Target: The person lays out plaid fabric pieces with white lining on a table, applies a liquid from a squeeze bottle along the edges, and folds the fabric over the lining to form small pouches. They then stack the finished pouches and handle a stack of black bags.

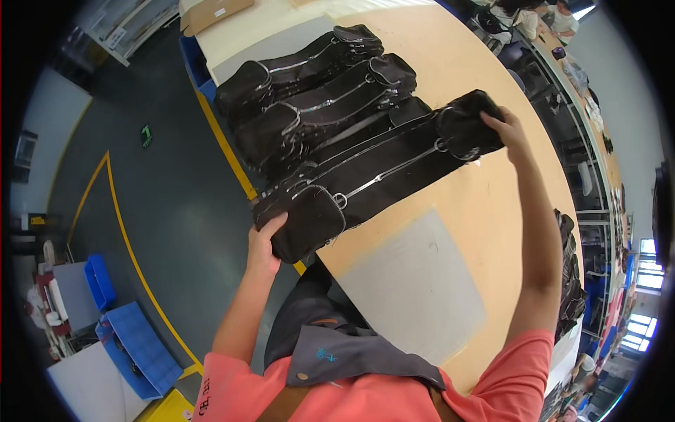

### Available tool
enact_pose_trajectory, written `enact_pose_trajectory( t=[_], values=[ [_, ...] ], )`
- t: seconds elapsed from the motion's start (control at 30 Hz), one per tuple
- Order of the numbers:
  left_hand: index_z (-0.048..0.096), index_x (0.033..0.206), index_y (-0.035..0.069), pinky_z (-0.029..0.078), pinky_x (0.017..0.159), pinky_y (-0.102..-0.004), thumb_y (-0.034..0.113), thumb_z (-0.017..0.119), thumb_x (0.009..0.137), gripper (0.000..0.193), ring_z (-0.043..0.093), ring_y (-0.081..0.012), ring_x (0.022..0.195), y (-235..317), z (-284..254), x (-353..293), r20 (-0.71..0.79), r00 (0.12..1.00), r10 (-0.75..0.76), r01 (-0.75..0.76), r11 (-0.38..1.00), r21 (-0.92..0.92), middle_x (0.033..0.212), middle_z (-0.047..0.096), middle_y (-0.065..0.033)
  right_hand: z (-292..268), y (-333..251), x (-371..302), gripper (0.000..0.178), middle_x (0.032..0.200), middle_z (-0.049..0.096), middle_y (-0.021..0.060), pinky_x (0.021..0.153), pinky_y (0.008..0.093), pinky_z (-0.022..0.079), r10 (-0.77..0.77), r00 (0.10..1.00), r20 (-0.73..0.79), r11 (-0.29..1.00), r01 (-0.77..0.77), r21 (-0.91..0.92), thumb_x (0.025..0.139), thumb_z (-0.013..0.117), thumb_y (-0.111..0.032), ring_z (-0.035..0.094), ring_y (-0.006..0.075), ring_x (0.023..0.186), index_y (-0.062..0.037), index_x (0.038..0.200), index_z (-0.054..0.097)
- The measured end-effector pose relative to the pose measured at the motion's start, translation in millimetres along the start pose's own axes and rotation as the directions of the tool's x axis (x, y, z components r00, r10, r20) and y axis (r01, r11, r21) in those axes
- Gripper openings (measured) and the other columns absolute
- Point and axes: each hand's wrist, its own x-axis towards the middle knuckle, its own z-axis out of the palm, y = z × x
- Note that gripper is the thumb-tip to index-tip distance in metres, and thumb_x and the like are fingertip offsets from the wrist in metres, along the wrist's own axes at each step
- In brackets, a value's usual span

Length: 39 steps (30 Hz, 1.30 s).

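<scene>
A long black fabric bag piece [387, 176] stretches between my two hands, tilted with its right end farther away. It has a zippered pocket at each end, metal rings and a silvery strip along its middle. My left hand [265, 246] grips the left end near the pocket, thumb on top and the other fingers hidden beneath. At the right end my right hand [508, 133] is closed on the corner, thumb on top. Just beyond lie several similar black bag pieces [330, 105], side by side in a stack; the held piece partly covers the nearest.
The tan table [457, 42] bears a grey mat [415, 281] close to me. A cardboard box [214, 13] sits at the far left. More black pieces [571, 281] lie along the right. Blue bins [137, 344] stand on the floor at left; people work at the far right.
</scene>
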Motion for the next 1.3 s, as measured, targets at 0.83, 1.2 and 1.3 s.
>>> enact_pose_trajectory(
  t=[0.83, 1.2, 1.3],
  values=[
    [0.050, 0.127, 0.002, 0.036, 0.101, -0.0310, 0.019, 0.063, 0.094, 0.040, 0.051, -0.0171, 0.110, 12, 14, 21, -0.198, 0.966, 0.164, 0.001, 0.767, 0.642, 0.116, 0.053, -0.0089, 131, 143, 121, 0.069, 0.124, 0.061, 0.0148, 0.098, 0.0439, 0.045, -0.153, 0.759, -0.633, 0.948, -0.069, -0.311, 0.076, 0.076, -0.056, 0.056, 0.0321, 0.118, -0.0100, 0.125, 0.061],
    [0.063, 0.102, -0.003, 0.044, 0.094, -0.0435, 0.030, 0.051, 0.100, 0.035, 0.063, -0.0327, 0.097, -23, 304, -130, 0.999, 0.033, 0.009, 0.271, 0.962, -0.018, 0.103, 0.066, -0.0186, 33, 236, -163, 0.035, 0.118, 0.057, 0.0142, 0.086, 0.0347, 0.053, -0.001, 0.729, -0.684, 0.996, -0.057, -0.062, 0.086, 0.071, -0.015, 0.060, 0.0258, 0.099, -0.0051, 0.118, 0.061],
    [0.067, 0.098, 0.005, 0.046, 0.091, -0.0395, 0.022, 0.058, 0.097, 0.019, 0.062, -0.0262, 0.096, -19, 336, -205, 0.964, 0.146, -0.220, 0.464, 0.876, 0.130, 0.102, 0.064, -0.0122, -11, 305, -250, 0.031, 0.118, 0.055, 0.0149, 0.084, 0.0316, 0.054, 0.159, 0.665, -0.730, 0.985, -0.159, 0.070, 0.087, 0.068, -0.014, 0.061, 0.0227, 0.095, -0.0041, 0.117, 0.062]
  ],
)
